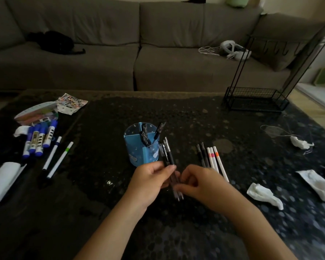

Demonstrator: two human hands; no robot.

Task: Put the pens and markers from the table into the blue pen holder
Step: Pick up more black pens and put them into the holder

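The blue pen holder (139, 147) stands mid-table with a few black pens in it. Just in front of it, my left hand (150, 181) grips a bunch of black pens (167, 152), their caps pointing up beside the holder's right side. My right hand (201, 182) pinches the lower ends of the same bunch. To the right lie two dark pens (202, 154) and three white markers (217, 160) with pink and orange bands. At the left lie several blue markers (38, 140) and two thin white pens (57, 158).
A black wire rack (255, 99) stands at the table's back right. Crumpled tissues (264, 195) and a white wrapper (319, 184) lie at the right, a pencil case (38, 114) and sticker sheet (71, 103) at the back left. A grey sofa (139, 53) runs behind the table.
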